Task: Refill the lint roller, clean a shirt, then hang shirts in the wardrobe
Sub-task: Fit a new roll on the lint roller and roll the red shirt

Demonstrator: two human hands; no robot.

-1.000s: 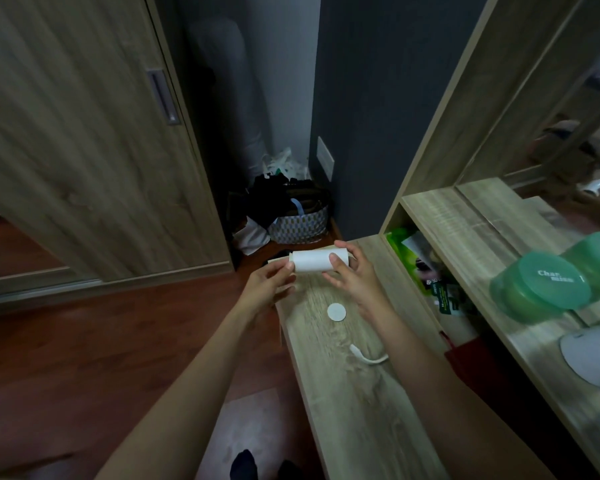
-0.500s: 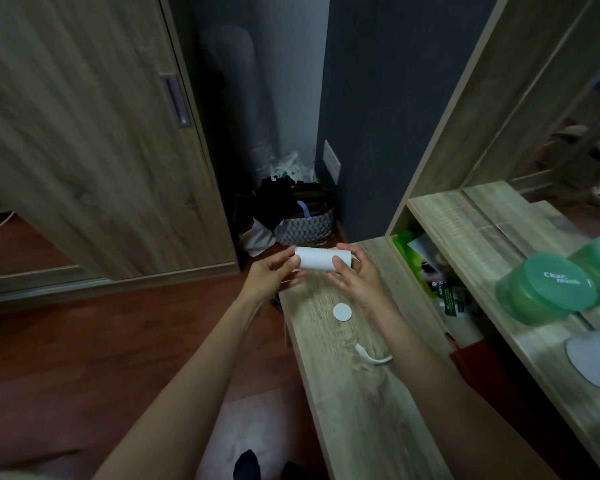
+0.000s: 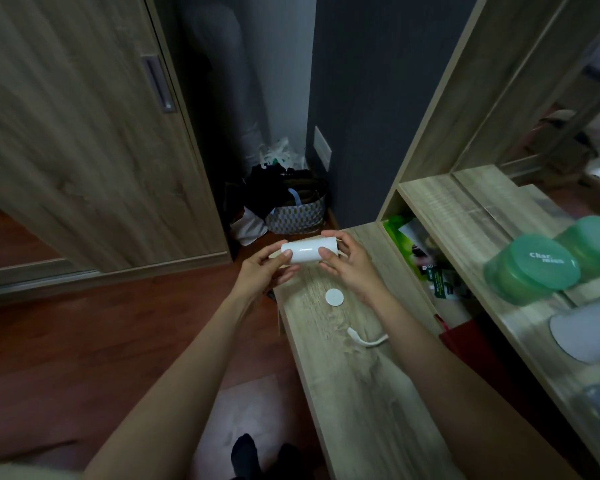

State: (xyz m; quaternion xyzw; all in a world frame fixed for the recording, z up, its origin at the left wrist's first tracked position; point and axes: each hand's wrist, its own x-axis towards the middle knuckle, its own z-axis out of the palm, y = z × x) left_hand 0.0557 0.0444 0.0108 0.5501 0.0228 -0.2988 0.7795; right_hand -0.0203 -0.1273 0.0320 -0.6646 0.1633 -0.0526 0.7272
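A person is holding a small white cylindrical lint-roller refill in both bare hands, sideways and roughly level, in the air just above the far end of a long pale wood-grain bench top. The left hand is gripping the roll's left end, its thumb lying over the top and its fingers curling underneath. The right hand is clamping the right end, with the thumb pressing on the near face and the other fingers wrapping round behind. On the bench top, just beneath the right wrist, a small flat white round disc is lying, and nearer the person a short curved white plastic piece is lying, partly hidden under the right forearm. To the right, a translucent green plastic tub with a round lettered lid is standing on a higher wood-grain shelf, in front of a wood-framed mirror. Below that shelf, a bright green printed packet is sitting in an open compartment. Beyond the hands, a patterned grey-and-white woven bag stuffed with dark cloth is standing on the reddish-brown wooden floor against a dark grey wall. To the left, a large wood-grain wardrobe door with a recessed metal handle is filling the view. The person's black-socked feet are showing at the bottom edge.
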